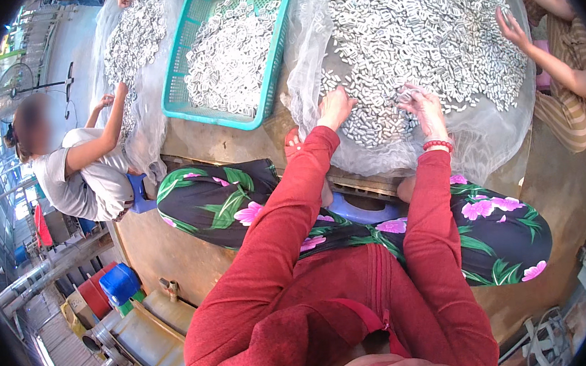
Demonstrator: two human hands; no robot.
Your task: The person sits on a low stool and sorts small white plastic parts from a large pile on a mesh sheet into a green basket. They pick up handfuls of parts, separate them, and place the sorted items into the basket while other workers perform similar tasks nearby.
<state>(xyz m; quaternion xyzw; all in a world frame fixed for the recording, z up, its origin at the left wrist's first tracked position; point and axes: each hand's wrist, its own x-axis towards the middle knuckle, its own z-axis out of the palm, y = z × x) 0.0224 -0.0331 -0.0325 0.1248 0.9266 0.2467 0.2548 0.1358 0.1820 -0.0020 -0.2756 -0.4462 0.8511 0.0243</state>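
Observation:
A wide heap of small, pale grey metal loop-shaped pieces (425,25) lies on translucent mesh sheeting (478,146). At the heap's near left edge, my left hand (336,108) is closed, its fingers curled; what they hold, if anything, is too small to make out. My right hand (427,110), with a red bead bracelet at the wrist, is over the near edge of the heap. Its fingers are apart and reach down toward the pieces. Between my hands lies a smaller cluster of darker grey pieces (368,124).
Left of the heap stands a teal plastic basket (173,89) part-filled with similar pieces. A co-worker (82,166) sits at another heap (131,47) on the left. Another person's hands (515,30) reach to the heap's right side. A blue stool (361,210) is beneath me.

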